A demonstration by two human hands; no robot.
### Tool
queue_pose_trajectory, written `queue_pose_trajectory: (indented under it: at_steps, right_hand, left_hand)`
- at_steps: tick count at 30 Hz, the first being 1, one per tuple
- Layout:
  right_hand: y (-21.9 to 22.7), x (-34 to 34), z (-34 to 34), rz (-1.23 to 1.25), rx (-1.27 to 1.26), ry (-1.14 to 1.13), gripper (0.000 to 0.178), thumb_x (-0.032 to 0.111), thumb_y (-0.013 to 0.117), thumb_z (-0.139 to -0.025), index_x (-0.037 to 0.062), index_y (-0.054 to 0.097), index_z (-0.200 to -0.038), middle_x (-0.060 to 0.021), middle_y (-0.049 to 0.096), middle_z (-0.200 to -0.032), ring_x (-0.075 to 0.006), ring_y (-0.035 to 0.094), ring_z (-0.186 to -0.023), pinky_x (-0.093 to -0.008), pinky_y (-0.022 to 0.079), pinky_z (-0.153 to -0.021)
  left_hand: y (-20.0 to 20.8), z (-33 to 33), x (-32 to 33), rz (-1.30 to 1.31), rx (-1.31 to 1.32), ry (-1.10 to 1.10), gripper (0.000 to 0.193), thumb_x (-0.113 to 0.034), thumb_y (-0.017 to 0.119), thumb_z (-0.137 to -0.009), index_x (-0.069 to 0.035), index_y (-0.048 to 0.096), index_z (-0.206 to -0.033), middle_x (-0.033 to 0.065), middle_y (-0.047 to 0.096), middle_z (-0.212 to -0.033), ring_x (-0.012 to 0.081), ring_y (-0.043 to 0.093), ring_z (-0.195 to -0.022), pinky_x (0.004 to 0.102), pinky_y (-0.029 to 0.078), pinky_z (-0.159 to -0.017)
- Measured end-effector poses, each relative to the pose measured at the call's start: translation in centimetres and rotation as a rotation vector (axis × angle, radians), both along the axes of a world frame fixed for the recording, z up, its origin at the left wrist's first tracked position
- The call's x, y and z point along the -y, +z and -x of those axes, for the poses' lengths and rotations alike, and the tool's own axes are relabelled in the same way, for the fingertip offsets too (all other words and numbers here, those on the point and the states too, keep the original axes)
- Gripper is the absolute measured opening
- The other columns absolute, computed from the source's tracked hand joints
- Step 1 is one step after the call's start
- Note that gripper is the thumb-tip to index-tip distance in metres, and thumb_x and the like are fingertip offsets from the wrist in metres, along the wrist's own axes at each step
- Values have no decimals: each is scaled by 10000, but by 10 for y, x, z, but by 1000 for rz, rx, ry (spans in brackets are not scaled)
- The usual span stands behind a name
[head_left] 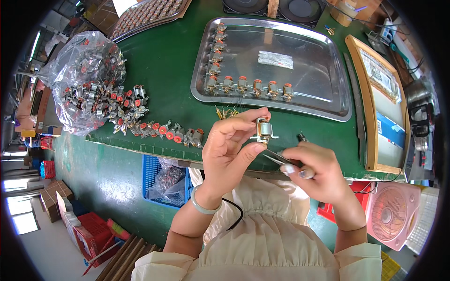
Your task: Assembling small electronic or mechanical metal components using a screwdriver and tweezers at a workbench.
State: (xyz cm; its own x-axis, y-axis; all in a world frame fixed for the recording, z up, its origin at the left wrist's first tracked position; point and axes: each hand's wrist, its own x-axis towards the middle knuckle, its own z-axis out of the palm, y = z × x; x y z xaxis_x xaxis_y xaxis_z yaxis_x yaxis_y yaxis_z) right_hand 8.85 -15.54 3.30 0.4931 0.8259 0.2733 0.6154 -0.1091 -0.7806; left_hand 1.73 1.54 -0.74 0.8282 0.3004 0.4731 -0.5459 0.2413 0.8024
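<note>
My left hand (232,145) pinches a small metal motor part with a copper coil (264,129) between thumb and fingers, held above the front edge of the green table (164,61). My right hand (311,168) grips metal tweezers (276,158), whose tips point up-left toward the underside of that part. A steel tray (323,79) behind holds a row and a column of similar parts with orange caps (248,86). A few small brass pieces (226,112) lie on the table just beyond my left hand.
A clear plastic bag (86,75) spills several loose parts (154,126) across the table's left. A wooden-framed board (382,103) lies at the right, another filled tray (150,14) at the back left. A blue crate (161,180) and a pink fan (391,215) sit below.
</note>
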Motion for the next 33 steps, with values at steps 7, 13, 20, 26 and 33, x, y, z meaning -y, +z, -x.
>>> queue_pose_trajectory:
  at_steps: [7,13,20,26,33]
  right_hand:
    - [3,-8,3,103,322,-271,263,2,620,-642,20,527,-888,-97,487,-662,-249,522,-536,-341,415,-458]
    - [10,-5,-11,-52,265,-147,254,-6,613,-640,31,514,-870,-99,497,-675,-261,524,-548,-341,413,-464]
    - [-8,9,-78,210,602,-279,198,4,587,-656,49,517,-835,-109,527,-760,-310,556,-664,-381,453,-554]
    - [-12,7,-95,307,618,-229,187,-12,569,-671,47,530,-844,-105,532,-776,-312,557,-688,-384,454,-576]
    - [6,-6,-78,196,501,-254,221,14,601,-665,42,554,-879,-110,545,-787,-303,565,-669,-371,461,-583]
  left_hand:
    - [0,0,8,-85,-29,26,339,65,570,-774,-4,403,-1061,241,457,-1184,282,487,-1092,354,423,-897]
    - [-1,0,16,-73,-35,-42,419,90,580,-756,1,390,-1119,208,425,-1223,268,446,-1141,347,401,-928]
    - [9,6,2,-155,-211,205,471,38,584,-776,-16,357,-1184,146,357,-1280,236,420,-1154,335,381,-936]
    - [18,19,-19,-247,-203,330,234,36,520,-819,14,480,-1049,140,493,-1125,211,509,-1022,309,410,-896]
    - [28,43,-75,-1142,-382,578,190,-54,559,-775,-38,588,-962,107,566,-1054,299,498,-1052,469,255,-981]
